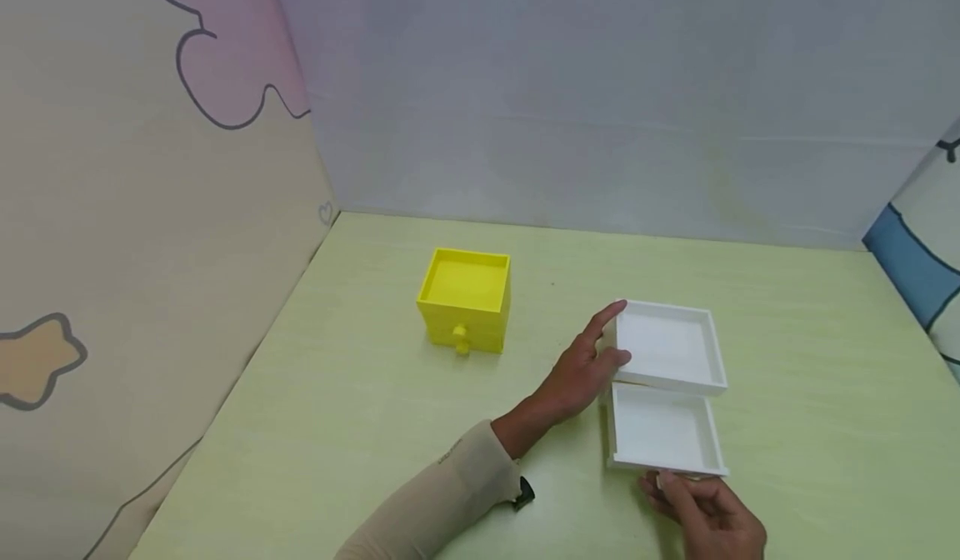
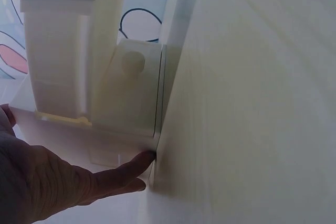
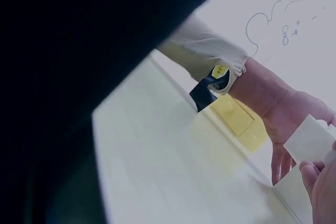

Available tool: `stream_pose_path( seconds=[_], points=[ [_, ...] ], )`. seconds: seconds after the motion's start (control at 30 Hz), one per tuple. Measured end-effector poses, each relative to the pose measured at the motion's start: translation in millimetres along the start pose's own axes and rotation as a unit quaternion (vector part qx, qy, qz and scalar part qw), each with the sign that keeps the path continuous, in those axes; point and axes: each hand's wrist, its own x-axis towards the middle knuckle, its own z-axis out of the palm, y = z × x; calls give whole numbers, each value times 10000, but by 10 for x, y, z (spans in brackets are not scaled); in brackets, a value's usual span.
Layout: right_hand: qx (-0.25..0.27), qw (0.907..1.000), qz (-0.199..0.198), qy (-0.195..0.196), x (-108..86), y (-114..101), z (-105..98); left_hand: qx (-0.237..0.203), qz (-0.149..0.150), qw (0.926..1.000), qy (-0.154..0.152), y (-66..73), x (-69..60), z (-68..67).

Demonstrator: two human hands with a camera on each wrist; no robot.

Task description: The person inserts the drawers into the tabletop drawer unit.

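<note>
A small white drawer box [image 1: 667, 343] with a shallow tray top stands on the table, its upper drawer [image 1: 663, 431] pulled far out toward me. My left hand [image 1: 585, 368] holds the box's left side, thumb over the top rim and index finger at the far corner. At the drawer's front, my right hand [image 1: 705, 514] pinches the pull, which the fingers mostly hide. In the left wrist view a round knob [image 2: 133, 64] shows on a lower drawer, which sits closed beneath the pulled-out one.
A yellow drawer box [image 1: 465, 285] with knobs on its front stands to the left on the pale green table [image 1: 337, 427]. A light wall [image 1: 600, 102] rises behind the table, and printed panels [image 1: 150, 235] flank it.
</note>
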Motion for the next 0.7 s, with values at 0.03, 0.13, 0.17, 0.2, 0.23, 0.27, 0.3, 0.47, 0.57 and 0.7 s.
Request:
stream_pose_path(
  seconds=[0.03,0.13,0.17,0.2,0.23,0.27,0.3,0.47,0.57,0.7],
  points=[
    [109,9999,-6,-18,5,0,8,18,3,10000,12,-2,5,2],
    [108,9999,85,50,19,-8,42,47,-10,10000,31,-11,13,5],
    [63,9998,136,104,21,-13,54,65,-31,10000,34,-13,11,4],
    [33,9997,178,155,22,-18,65,64,-39,10000,32,-14,10,3],
    [2,9996,214,196,23,-23,76,71,-39,10000,33,-14,9,0],
    [-39,9994,251,246,22,-29,85,76,-36,10000,28,-14,7,-3],
    [-46,9992,273,276,20,-33,92,75,-33,10000,24,-14,6,-6],
    [-36,9987,284,413,10,-33,107,103,-8,9999,17,-27,14,-13],
    [-4,9987,281,434,20,-31,103,96,-11,10000,16,-32,20,-6],
    [-111,9987,349,350,49,-40,81,48,-7,10000,11,-34,20,11]
  ],
)
